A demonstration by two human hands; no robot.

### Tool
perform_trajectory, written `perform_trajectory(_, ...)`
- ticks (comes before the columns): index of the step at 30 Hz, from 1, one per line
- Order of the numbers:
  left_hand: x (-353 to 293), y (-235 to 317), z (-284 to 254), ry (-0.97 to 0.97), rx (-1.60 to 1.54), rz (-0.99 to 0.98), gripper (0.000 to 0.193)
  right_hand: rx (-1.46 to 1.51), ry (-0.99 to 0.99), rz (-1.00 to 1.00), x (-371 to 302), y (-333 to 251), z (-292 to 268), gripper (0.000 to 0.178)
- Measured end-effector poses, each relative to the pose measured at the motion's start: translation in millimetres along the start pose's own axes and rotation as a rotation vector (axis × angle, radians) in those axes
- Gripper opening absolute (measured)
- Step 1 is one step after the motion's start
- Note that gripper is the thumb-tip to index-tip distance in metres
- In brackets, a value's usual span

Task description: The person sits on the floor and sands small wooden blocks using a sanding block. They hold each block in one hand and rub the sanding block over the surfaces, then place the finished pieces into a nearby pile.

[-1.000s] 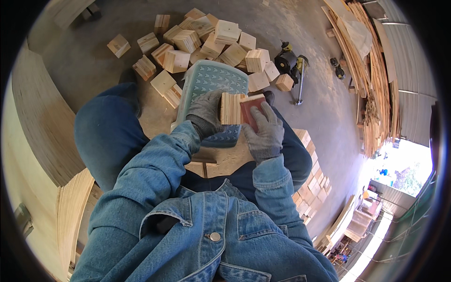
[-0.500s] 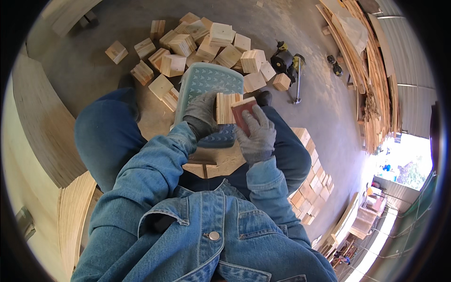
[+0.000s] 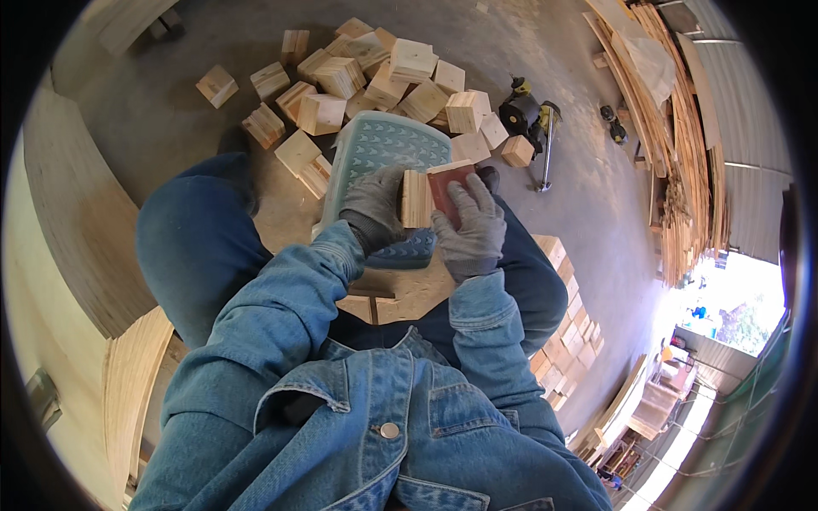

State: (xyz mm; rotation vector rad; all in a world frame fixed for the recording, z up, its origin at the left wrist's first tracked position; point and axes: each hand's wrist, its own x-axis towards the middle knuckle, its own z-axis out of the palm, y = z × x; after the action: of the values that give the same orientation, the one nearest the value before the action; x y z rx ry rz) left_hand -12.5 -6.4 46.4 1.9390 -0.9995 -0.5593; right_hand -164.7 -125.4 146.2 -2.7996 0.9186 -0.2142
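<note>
My gloved left hand (image 3: 376, 204) grips a laminated wooden block (image 3: 417, 200) by its left side, above a teal plastic stool (image 3: 344, 170). In my gloved right hand (image 3: 474, 230) is a reddish-brown sanding block (image 3: 450, 189), its flat shape held along the wooden block's right side. My right fingers lie over the sanding block, and its underside is hidden. Both hands are between my knees, over the near half of the stool top.
A loose heap of wooden blocks (image 3: 341, 78) lies beyond the stool. Power tools (image 3: 521, 111) are right of it. Stacked blocks (image 3: 569, 341) stand by my right knee. Long boards (image 3: 677, 170) line the right side; a curved wooden panel (image 3: 77, 213) is on the left.
The sanding block has shifted from the wooden block's near right edge to lie along its right side. The wooden block has turned slightly, showing a narrower striped face.
</note>
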Motion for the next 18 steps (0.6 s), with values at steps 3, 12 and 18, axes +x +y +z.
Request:
perform_trajectory(3,-2,-1,-2,0.041,0.018,0.005,0.077,-0.038,-0.020,0.101,24,2,-8,0.056)
perform_trajectory(12,4,-13,3,-0.088,-0.024,-0.067,0.087,0.019,-0.036,0.035,27,0,0,0.057)
perform_trajectory(18,1,-13,5,0.033,0.029,-0.004,0.088,-0.001,0.026,0.130,47,10,-8,0.057)
